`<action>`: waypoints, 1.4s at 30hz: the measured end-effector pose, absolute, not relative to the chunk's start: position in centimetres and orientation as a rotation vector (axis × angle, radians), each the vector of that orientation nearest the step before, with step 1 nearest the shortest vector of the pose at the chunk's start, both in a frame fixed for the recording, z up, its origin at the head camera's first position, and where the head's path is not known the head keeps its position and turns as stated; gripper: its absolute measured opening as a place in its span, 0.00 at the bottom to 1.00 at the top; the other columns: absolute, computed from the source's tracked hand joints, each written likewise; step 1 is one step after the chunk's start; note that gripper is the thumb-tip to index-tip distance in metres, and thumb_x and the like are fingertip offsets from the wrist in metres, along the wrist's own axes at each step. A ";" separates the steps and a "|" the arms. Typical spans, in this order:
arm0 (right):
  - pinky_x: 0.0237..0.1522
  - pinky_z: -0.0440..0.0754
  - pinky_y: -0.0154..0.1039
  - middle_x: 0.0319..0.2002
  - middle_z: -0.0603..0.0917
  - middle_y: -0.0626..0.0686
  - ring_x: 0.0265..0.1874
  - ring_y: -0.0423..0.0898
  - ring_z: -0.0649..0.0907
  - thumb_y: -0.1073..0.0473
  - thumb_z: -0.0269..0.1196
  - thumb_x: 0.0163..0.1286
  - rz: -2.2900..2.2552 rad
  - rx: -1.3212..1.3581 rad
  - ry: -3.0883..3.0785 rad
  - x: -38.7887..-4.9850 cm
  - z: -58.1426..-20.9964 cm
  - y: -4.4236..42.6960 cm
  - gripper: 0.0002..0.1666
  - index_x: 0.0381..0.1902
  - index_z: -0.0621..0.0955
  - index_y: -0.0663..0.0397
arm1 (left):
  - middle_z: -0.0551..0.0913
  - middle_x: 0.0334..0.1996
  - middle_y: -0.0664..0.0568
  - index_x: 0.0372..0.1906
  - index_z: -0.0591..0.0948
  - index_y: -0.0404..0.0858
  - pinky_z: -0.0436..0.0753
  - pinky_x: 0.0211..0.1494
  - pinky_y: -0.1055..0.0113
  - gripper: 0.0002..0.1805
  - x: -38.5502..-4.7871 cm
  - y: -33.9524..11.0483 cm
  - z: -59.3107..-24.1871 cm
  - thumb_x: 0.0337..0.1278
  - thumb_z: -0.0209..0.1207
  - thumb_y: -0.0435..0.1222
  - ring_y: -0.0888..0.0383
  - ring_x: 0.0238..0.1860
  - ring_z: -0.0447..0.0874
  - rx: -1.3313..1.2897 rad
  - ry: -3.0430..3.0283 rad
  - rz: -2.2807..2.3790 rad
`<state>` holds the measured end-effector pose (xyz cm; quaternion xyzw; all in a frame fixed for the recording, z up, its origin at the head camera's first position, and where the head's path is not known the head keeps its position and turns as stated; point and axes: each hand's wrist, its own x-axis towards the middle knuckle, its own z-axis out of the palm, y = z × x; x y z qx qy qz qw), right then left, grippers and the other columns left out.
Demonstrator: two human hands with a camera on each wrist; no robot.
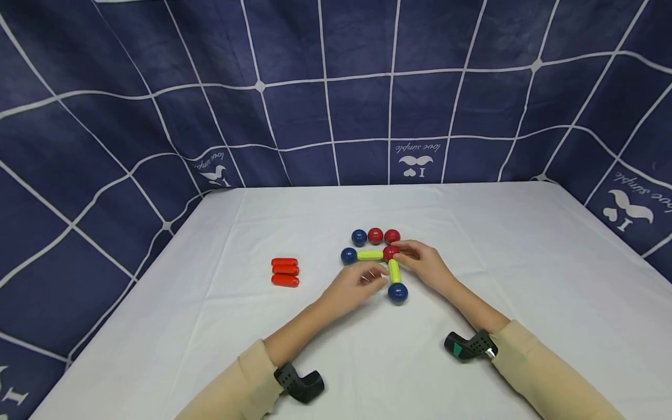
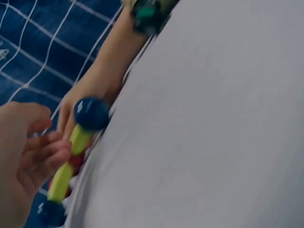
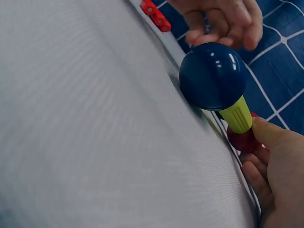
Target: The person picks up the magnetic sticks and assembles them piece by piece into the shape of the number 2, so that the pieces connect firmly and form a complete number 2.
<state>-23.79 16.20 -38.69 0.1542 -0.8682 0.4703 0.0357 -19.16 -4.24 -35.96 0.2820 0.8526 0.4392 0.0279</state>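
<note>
I see the right hand (image 1: 426,267) pinching the corner red ball (image 1: 390,252); left of and below that ball, the left hand (image 1: 357,283), fingers loosely parted, hovers beside a yellow stick (image 1: 395,272).

- Somewhere screened off around a tabletop (image 1: 551,262); home or studio, I can't tell.
- White cloth (image 1: 157,326) covers it.
- Navy, white-gridded fabric (image 1: 357,111) hangs far, left and right.
</note>
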 end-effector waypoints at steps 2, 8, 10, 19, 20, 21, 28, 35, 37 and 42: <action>0.49 0.78 0.45 0.50 0.80 0.59 0.47 0.53 0.81 0.52 0.59 0.63 1.434 0.467 -2.678 -23.7 -38.6 16.2 0.23 0.53 0.76 0.57 | 0.82 0.38 0.51 0.44 0.79 0.39 0.77 0.42 0.74 0.11 -20.1 -5.3 -35.4 0.58 0.55 0.38 0.61 0.38 0.78 0.840 2.626 1.431; 0.49 0.78 0.45 0.50 0.79 0.59 0.47 0.53 0.80 0.52 0.60 0.63 1.431 0.474 -2.677 -23.6 -38.7 16.3 0.24 0.54 0.76 0.57 | 0.82 0.35 0.45 0.44 0.79 0.37 0.77 0.40 0.69 0.12 -22.7 -9.7 -33.6 0.59 0.55 0.39 0.57 0.35 0.78 0.717 2.678 1.527; 0.49 0.78 0.45 0.50 0.79 0.59 0.47 0.53 0.81 0.52 0.60 0.63 1.431 0.477 -2.673 -23.6 -38.7 16.3 0.24 0.54 0.76 0.58 | 0.81 0.35 0.43 0.44 0.79 0.37 0.76 0.40 0.67 0.13 -23.5 -11.4 -33.1 0.59 0.55 0.40 0.56 0.34 0.78 0.668 2.708 1.519; 0.49 0.78 0.45 0.51 0.79 0.59 0.47 0.53 0.81 0.52 0.60 0.63 1.430 0.470 -2.672 -23.5 -38.8 16.3 0.24 0.54 0.76 0.57 | 0.81 0.37 0.46 0.42 0.80 0.37 0.73 0.44 0.64 0.15 -25.8 -18.2 -32.8 0.57 0.56 0.43 0.53 0.41 0.74 0.465 2.781 1.156; 0.49 0.78 0.45 0.50 0.80 0.59 0.47 0.53 0.81 0.52 0.60 0.63 1.426 0.471 -2.672 -23.5 -38.9 16.3 0.24 0.54 0.76 0.57 | 0.81 0.38 0.47 0.41 0.81 0.37 0.72 0.45 0.64 0.14 -26.0 -18.7 -33.0 0.57 0.56 0.43 0.54 0.42 0.73 0.456 2.768 1.115; 0.48 0.78 0.44 0.50 0.80 0.59 0.47 0.53 0.81 0.52 0.60 0.63 1.424 0.472 -2.672 -23.5 -38.9 16.3 0.24 0.54 0.76 0.57 | 0.81 0.38 0.48 0.40 0.81 0.38 0.72 0.45 0.65 0.13 -26.1 -19.2 -33.2 0.56 0.57 0.42 0.54 0.42 0.73 0.447 2.752 1.086; 0.47 0.79 0.43 0.50 0.80 0.59 0.46 0.53 0.81 0.52 0.60 0.63 1.412 0.472 -2.687 -23.5 -39.0 16.3 0.24 0.54 0.76 0.57 | 0.79 0.35 0.49 0.41 0.81 0.38 0.71 0.36 0.67 0.15 -26.4 -21.4 -34.3 0.53 0.59 0.43 0.56 0.36 0.71 0.387 2.641 1.037; 0.47 0.79 0.43 0.50 0.80 0.59 0.46 0.52 0.81 0.52 0.60 0.63 1.408 0.463 -2.694 -23.5 -38.8 16.3 0.24 0.54 0.76 0.57 | 0.79 0.43 0.45 0.46 0.80 0.35 0.70 0.42 0.68 0.19 -26.5 -22.3 -35.1 0.54 0.59 0.43 0.55 0.42 0.71 0.367 2.586 1.039; 0.47 0.79 0.43 0.50 0.80 0.59 0.46 0.52 0.81 0.52 0.60 0.63 1.417 0.464 -2.695 -23.5 -38.8 16.2 0.24 0.54 0.75 0.57 | 0.78 0.45 0.44 0.48 0.79 0.34 0.71 0.44 0.67 0.19 -26.5 -22.3 -35.2 0.54 0.58 0.43 0.54 0.44 0.71 0.349 2.587 1.034; 0.48 0.78 0.43 0.50 0.79 0.59 0.46 0.52 0.81 0.53 0.58 0.64 1.458 0.483 -2.703 -23.7 -38.8 16.1 0.23 0.54 0.74 0.58 | 0.78 0.45 0.43 0.47 0.79 0.33 0.70 0.45 0.67 0.20 -26.6 -22.2 -35.4 0.55 0.58 0.44 0.54 0.45 0.71 0.324 2.612 1.047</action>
